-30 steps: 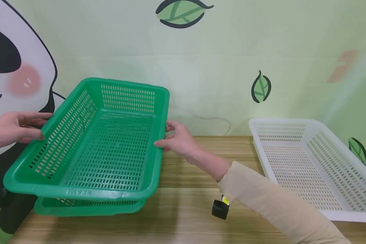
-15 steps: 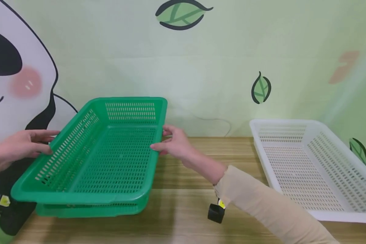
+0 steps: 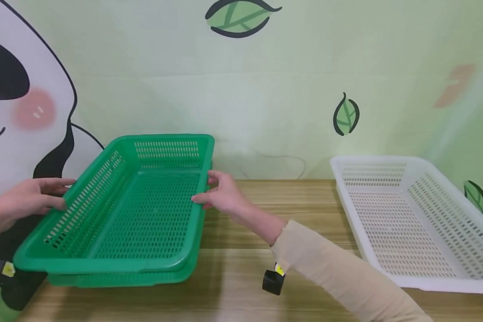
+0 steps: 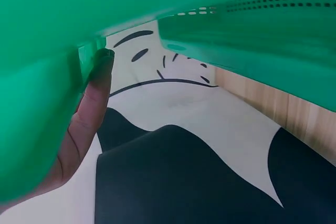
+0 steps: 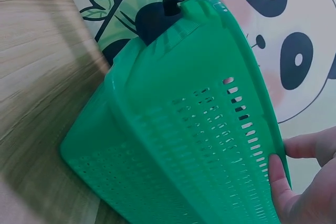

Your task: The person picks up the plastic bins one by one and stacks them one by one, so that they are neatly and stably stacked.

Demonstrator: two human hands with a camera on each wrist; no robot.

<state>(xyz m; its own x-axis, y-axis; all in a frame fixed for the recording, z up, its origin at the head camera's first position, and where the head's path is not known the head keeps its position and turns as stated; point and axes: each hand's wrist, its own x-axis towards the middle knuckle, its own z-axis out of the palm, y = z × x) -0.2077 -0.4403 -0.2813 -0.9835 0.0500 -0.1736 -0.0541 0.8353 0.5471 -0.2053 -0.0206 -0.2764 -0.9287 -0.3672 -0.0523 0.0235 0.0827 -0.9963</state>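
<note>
Both hands hold a green slotted basket [image 3: 141, 210] by its long sides. My left hand [image 3: 40, 197] pinches the left rim, and in the left wrist view one of its fingers [image 4: 89, 114] lies under that rim [image 4: 252, 30]. On the right rim, my right hand [image 3: 219, 197] grips with the thumb on top; in the right wrist view its fingers [image 5: 299, 182] wrap the edge of the basket [image 5: 199, 129]. The held basket sits almost nested in a second green basket [image 3: 116, 279], which rests on the wooden table [image 3: 241, 286].
A white slotted basket [image 3: 406, 214] stands at the right of the table. A wall with panda and leaf drawings [image 3: 241, 89] runs close behind. Bare wood lies between the green and white baskets. A black wrist camera [image 3: 271, 281] hangs under my right sleeve.
The held green basket has come down and levelled out, from tilted well above the lower basket to nearly nested in it. Both hands went down with it.
</note>
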